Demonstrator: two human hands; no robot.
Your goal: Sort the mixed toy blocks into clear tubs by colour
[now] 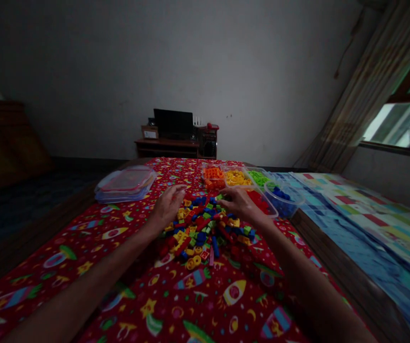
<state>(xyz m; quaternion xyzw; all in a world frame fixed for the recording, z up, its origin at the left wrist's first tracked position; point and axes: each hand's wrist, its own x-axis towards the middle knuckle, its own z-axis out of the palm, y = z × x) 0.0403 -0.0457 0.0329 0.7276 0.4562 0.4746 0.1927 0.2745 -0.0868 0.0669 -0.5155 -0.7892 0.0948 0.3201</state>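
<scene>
A loose pile of mixed plastic building bricks [199, 228] in red, yellow, blue and green lies on the red patterned tablecloth [194, 300]. At the pile's far left edge, my left hand [169, 204] hovers with its fingers loosely apart and nothing visible in them. Over the far right part of the pile is my right hand [239, 202]. Its thumb and fingers close around a small green building brick [220, 196], which shows at the fingertips.
Clear containers behind the pile hold sorted bricks: orange [214, 173], yellow [238, 178], green [259, 178], red [258, 202] and blue [281, 193]. Stacked plastic lids [125, 183] lie at the left. A bed [369, 224] adjoins the table's right side.
</scene>
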